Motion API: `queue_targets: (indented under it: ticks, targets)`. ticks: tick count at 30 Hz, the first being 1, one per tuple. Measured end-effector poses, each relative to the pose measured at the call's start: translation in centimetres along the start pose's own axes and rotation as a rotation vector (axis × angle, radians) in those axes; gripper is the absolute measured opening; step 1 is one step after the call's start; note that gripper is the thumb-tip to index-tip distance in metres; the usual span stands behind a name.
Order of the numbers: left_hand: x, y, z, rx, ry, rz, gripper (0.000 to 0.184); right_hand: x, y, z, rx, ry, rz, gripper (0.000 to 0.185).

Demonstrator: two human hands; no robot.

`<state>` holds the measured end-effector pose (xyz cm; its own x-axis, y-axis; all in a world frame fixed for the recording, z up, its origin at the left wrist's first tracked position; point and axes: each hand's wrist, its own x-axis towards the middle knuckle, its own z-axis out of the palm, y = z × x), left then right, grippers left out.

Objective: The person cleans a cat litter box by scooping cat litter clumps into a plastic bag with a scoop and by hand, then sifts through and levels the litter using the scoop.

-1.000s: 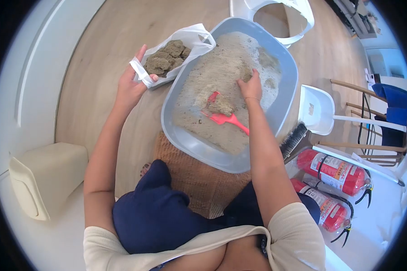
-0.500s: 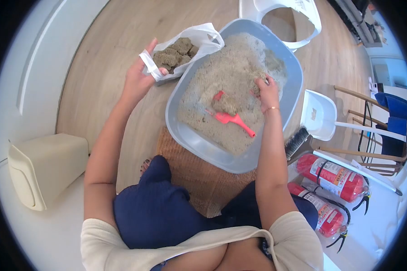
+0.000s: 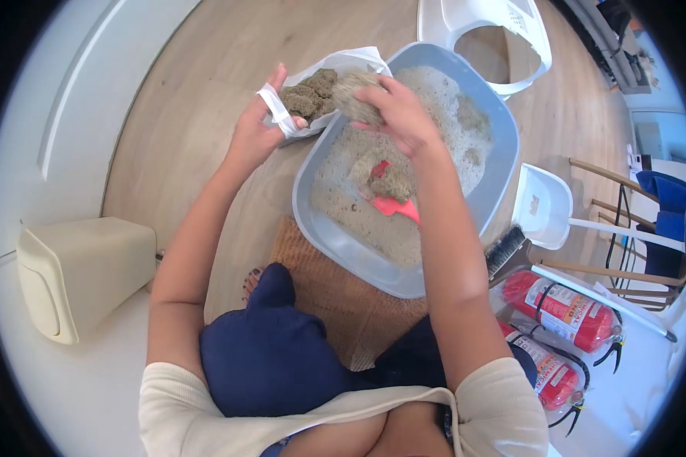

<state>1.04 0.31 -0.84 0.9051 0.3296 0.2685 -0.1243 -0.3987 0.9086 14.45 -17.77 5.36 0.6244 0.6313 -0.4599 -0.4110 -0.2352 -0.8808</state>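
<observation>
My left hand (image 3: 253, 141) grips a handle loop of the white plastic bag (image 3: 366, 55), holding its mouth wide. Inside the bag lie several brown clumps (image 3: 305, 95) of cat litter. My right hand (image 3: 402, 118) is closed round a large litter clump (image 3: 356, 97), over the bag's right edge and the litter box's near corner. The grey litter box (image 3: 509, 156) contains loose sandy litter (image 3: 343, 202). A red litter scoop (image 3: 392, 207) lies in it, partly under another clump (image 3: 392, 184); my right forearm hides the handle's end.
A white litter box hood (image 3: 543, 53) stands beyond the box. At right are a white dustpan (image 3: 549, 202), a brush (image 3: 503, 253) and two red fire extinguishers (image 3: 564, 311). A beige bin (image 3: 91, 259) stands left; a woven mat (image 3: 309, 282) lies in front of the box.
My right hand has lifted a clump from the right part of the litter and carried it left to the bag. My left hand still holds the bag's mouth wide.
</observation>
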Motion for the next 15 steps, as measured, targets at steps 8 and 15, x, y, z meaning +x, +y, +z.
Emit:
queue_targets:
  ticks: [8, 15]
  targets:
    - [-0.2, 0.7, -0.4, -0.039, 0.014, -0.054, 0.08, 8.4, 0.6, 2.2, -0.152, 0.207, 0.223, 0.029]
    - [-0.1, 1.0, -0.3, -0.059, -0.009, -0.095, 0.079, 8.2, 0.9, 0.4, -1.296, 0.324, -0.201, 0.017]
